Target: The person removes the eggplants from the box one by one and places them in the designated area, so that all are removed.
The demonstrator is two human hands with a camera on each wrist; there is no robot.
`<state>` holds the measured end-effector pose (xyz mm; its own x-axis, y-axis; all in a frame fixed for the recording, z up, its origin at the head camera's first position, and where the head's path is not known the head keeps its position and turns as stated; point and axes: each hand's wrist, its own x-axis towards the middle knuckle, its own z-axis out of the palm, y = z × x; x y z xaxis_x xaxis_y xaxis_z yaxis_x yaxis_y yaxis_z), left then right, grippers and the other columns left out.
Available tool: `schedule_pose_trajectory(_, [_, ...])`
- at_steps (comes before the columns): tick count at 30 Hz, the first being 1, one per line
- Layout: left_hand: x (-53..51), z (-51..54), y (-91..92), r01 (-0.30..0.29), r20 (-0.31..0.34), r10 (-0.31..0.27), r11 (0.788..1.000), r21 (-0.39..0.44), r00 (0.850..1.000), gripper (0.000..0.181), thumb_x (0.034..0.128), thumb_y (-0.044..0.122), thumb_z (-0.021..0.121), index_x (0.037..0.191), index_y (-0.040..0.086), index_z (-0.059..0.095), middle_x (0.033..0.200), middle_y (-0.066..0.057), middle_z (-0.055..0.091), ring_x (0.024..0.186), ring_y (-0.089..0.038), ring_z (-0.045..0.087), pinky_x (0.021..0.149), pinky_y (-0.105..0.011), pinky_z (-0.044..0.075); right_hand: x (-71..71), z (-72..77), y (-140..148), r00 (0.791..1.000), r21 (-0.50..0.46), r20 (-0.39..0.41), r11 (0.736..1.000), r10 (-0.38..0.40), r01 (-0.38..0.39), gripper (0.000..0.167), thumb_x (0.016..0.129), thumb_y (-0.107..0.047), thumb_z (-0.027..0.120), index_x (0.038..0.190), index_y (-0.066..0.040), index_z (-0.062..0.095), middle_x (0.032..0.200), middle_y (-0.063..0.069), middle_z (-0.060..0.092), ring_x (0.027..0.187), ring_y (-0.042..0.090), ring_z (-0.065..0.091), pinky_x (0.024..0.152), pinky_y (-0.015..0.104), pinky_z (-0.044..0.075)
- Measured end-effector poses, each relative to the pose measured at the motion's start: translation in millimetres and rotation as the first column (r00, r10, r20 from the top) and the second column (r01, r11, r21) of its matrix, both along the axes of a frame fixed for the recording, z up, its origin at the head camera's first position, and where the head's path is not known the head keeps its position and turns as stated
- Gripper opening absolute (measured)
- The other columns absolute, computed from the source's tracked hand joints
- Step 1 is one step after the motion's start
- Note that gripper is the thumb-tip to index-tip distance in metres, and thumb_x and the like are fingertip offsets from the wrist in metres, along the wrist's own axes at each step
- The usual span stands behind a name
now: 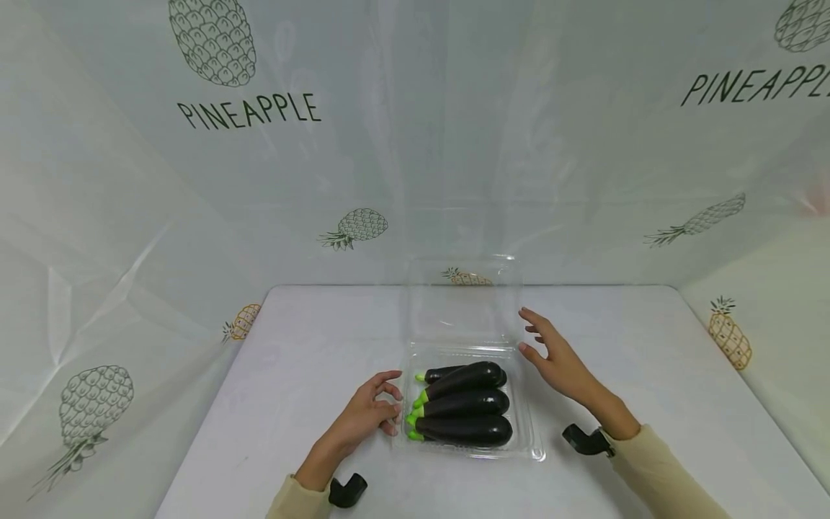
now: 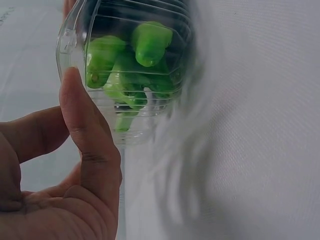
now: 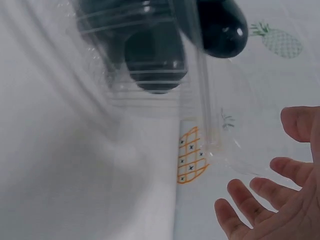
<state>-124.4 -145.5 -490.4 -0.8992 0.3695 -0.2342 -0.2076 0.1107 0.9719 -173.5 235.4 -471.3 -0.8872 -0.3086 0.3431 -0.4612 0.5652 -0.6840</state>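
A clear plastic clamshell box lies on the table with its lid raised at the back. Several dark eggplants with bright green stems lie in its base, stems to the left. My left hand is at the base's left edge, fingers loosely bent. In the left wrist view, one fingertip meets the clear rim, near the green stems. My right hand is beside the right end of the hinge and lid, with fingers spread. In the right wrist view its fingers hold nothing.
A white-covered table carries the box. Behind it and at both sides hangs a pale sheet printed with pineapples. A black wrist-worn device is by the left sleeve, another black device by the right.
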Motion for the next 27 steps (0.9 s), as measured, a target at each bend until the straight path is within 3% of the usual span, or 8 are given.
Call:
schedule_pose_trajectory(12, [1.3, -4.9, -1.7, 0.025, 0.009, -0.026, 0.999, 0.025, 1.0, 0.062, 0.0991, -0.007, 0.06, 0.156, -0.005, 0.036, 0.113, -0.011, 0.053, 0.074, -0.014, 0.062, 0.059, -0.025, 0.06, 0.1, -14.9, 2, 0.997, 0.033, 0.081, 0.999, 0.005, -0.007, 0.058, 0.108, -0.011, 0.059, 0.157, 0.009, 0.036, 0.158, 0.034, 0.04, 0.132, 0.054, 0.052, 0.104, 0.072, 0.047])
schedule_pose_trajectory(20, [1.6, -6.1, -1.7, 0.028, 0.008, -0.028, 0.999, 0.025, 1.0, 0.062, 0.0994, -0.007, 0.06, 0.156, -0.004, 0.036, 0.113, -0.011, 0.053, 0.074, -0.014, 0.062, 0.06, -0.024, 0.059, 0.9, -22.3, 3, 0.981, 0.051, 0.194, 0.999, -0.002, -0.008, 0.057, 0.111, -0.018, 0.053, 0.158, 0.01, 0.035, 0.156, 0.036, 0.041, 0.136, 0.056, 0.049, 0.108, 0.072, 0.044])
schedule_pose_trajectory(27, [3.1, -3.6, -0.6, 0.018, 0.002, -0.018, 1.0, 0.02, 1.0, 0.062, 0.0995, -0.006, 0.059, 0.156, -0.005, 0.035, 0.114, -0.012, 0.052, 0.071, -0.013, 0.061, 0.059, -0.024, 0.059, -0.8, -22.6, 2, 0.974, 0.041, 0.226, 0.999, 0.013, -0.023, 0.057, 0.113, -0.02, 0.051, 0.158, 0.011, 0.033, 0.158, 0.037, 0.038, 0.139, 0.057, 0.046, 0.111, 0.072, 0.041])
